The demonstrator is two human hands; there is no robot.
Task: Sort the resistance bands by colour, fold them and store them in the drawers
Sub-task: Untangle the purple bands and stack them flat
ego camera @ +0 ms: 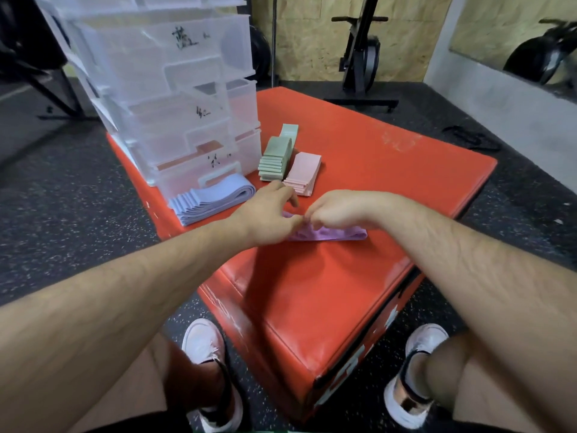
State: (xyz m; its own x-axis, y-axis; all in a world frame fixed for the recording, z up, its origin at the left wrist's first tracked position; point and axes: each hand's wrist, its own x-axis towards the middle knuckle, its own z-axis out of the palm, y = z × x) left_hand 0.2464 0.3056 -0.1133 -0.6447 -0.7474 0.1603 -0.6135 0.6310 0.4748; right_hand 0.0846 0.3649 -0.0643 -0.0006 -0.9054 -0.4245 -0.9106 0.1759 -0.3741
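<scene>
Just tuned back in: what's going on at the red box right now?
A person is working on a purple band lying on the red box. The left hand and right hand both pinch it near one end, apparently folding it. Stacks of blue bands, green bands and pink bands lie on the box beside the clear drawers.

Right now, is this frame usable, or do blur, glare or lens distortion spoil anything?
Head view: motion blur softens the left hand, the right hand and the purple band they pinch. Head view: wide-angle bending tilts the drawers and stretches the frame's edges. Head view: the light is even, with only a mild sheen on the red box and no harsh glare.
</scene>
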